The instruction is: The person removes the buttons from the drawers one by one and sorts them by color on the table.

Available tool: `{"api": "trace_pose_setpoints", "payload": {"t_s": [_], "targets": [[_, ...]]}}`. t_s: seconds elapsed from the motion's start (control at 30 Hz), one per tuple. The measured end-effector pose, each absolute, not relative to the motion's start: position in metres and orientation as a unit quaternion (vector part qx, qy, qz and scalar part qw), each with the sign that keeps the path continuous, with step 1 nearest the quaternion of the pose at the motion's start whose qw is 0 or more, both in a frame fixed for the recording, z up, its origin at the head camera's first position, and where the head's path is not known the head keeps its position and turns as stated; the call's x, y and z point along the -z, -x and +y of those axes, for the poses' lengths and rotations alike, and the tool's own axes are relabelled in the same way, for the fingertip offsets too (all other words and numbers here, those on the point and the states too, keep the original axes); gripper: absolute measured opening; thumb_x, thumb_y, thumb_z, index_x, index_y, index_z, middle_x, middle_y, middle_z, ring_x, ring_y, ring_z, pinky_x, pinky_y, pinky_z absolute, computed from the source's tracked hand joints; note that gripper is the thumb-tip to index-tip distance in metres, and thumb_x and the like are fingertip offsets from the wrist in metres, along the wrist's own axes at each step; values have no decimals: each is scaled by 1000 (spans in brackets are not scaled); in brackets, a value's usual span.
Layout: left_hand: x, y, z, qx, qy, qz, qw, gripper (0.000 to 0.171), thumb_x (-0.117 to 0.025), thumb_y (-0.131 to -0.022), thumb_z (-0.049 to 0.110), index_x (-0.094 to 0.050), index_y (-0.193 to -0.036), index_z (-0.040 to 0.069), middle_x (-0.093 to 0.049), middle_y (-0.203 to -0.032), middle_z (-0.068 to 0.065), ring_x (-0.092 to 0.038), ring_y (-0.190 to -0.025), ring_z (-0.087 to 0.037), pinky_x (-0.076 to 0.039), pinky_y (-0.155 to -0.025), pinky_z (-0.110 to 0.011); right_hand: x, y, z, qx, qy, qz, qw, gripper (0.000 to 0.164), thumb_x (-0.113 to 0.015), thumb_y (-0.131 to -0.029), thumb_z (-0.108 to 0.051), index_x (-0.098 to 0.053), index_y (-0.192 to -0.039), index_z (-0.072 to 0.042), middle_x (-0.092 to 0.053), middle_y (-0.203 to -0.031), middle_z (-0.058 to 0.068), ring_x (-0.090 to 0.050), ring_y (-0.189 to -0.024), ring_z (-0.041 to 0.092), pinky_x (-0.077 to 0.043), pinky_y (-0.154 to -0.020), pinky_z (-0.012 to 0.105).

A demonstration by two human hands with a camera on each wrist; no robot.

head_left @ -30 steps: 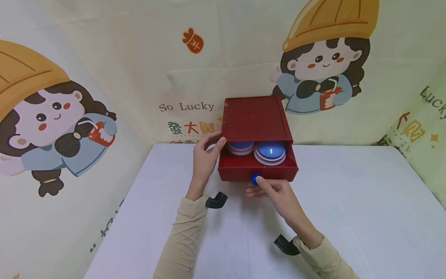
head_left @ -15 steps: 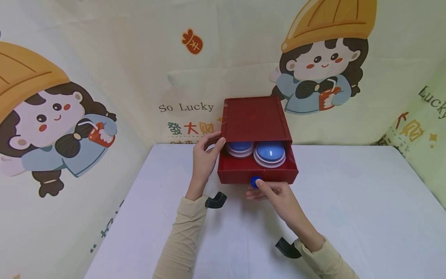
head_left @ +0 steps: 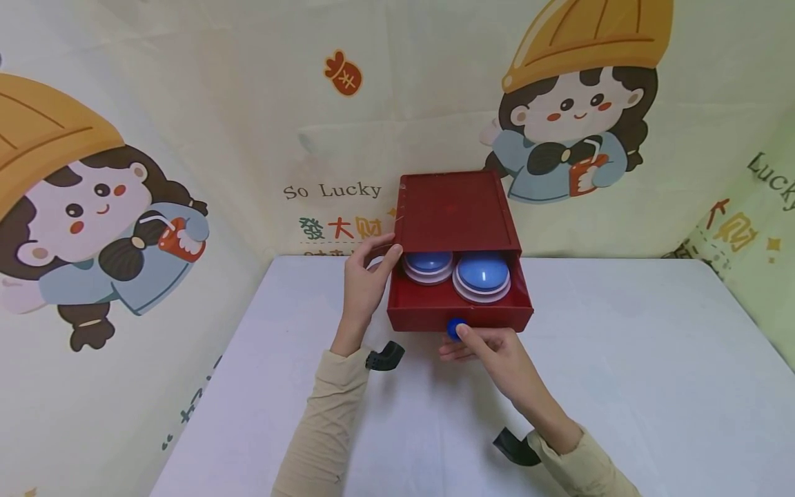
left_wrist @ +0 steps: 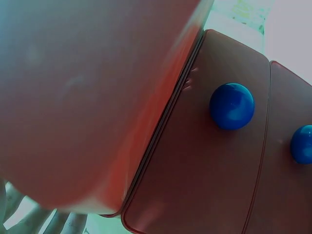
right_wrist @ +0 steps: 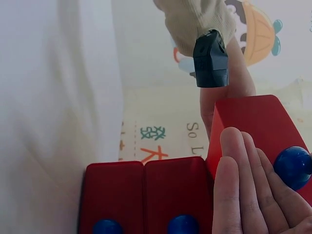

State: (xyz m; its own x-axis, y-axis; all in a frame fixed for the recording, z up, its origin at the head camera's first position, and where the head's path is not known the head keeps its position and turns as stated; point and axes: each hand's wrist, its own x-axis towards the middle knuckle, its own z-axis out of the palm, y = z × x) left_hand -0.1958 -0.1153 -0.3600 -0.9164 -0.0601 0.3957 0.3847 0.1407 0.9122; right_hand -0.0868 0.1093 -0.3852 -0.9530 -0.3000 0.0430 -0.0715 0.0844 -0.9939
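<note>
1. The drawer (head_left: 419, 319) stands out from the front of the red cabinet (head_left: 453, 210), its front edge a little nearer the person than a second ago.
2. The right hand (head_left: 499, 352) pinches the drawer's blue knob (head_left: 453, 328), thumb on top, other fingers extended below; hand and knob have come slightly toward the person together.
3. The left hand (head_left: 366, 286) rests against the cabinet's left side near the front corner, thumb and fingers apart; it has hardly moved.
4. Inside the drawer, two blue domes (head_left: 483, 271) on pale bases sit side by side. Both show more than before, the left one most clearly, though the cabinet's top still meets their far edges.
5. The cabinet keeps its place on the white table (head_left: 621, 345), before the printed cloth (head_left: 248, 159).
6. The left wrist view shows two lower fronts (left_wrist: 195, 170), closed, each with a blue knob, beside the jutting drawer.
7. The right black mount (head_left: 517, 447) has shifted slightly toward the person; the left (head_left: 385, 356) hardly differs.
</note>
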Motion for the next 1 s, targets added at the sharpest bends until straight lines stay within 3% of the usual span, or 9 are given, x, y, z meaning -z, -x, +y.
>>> {"api": "trace_pose_setpoints", "payload": {"t_s": [0.2, 0.63, 1.0], "targets": [[359, 196, -116, 646, 112, -736, 170, 35, -69, -94, 28, -67, -125, 12, -67, -121, -4, -63, -108, -18, -56, -88, -30, 384, 85, 109, 660, 131, 735, 86, 36, -52, -103, -32, -74, -110, -5, -77, -96, 8, -74, -92, 33, -54, -93, 34], [357, 197, -119, 637, 112, -747, 157, 36, -70, -93, 29, -67, -126, 13, -66, -122, -4, -62, -109, -19, -56, -89, -31, 385, 80, 110, 660, 139, 733, 87, 34, -52, -104, -29, -74, -109, -4, -77, -96, 9, -75, -88, 25, -55, -91, 33], [354, 196, -121, 634, 113, -752, 140, 39, -69, -94, 25, -64, -129, 8, -65, -126, -9, -61, -113, -21, -55, -94, -35, 384, 77, 110, 656, 140, 737, 86, 34, -52, -104, -29, -74, -108, -4, -77, -95, 9, -75, -87, 24, -55, -90, 32]]}}
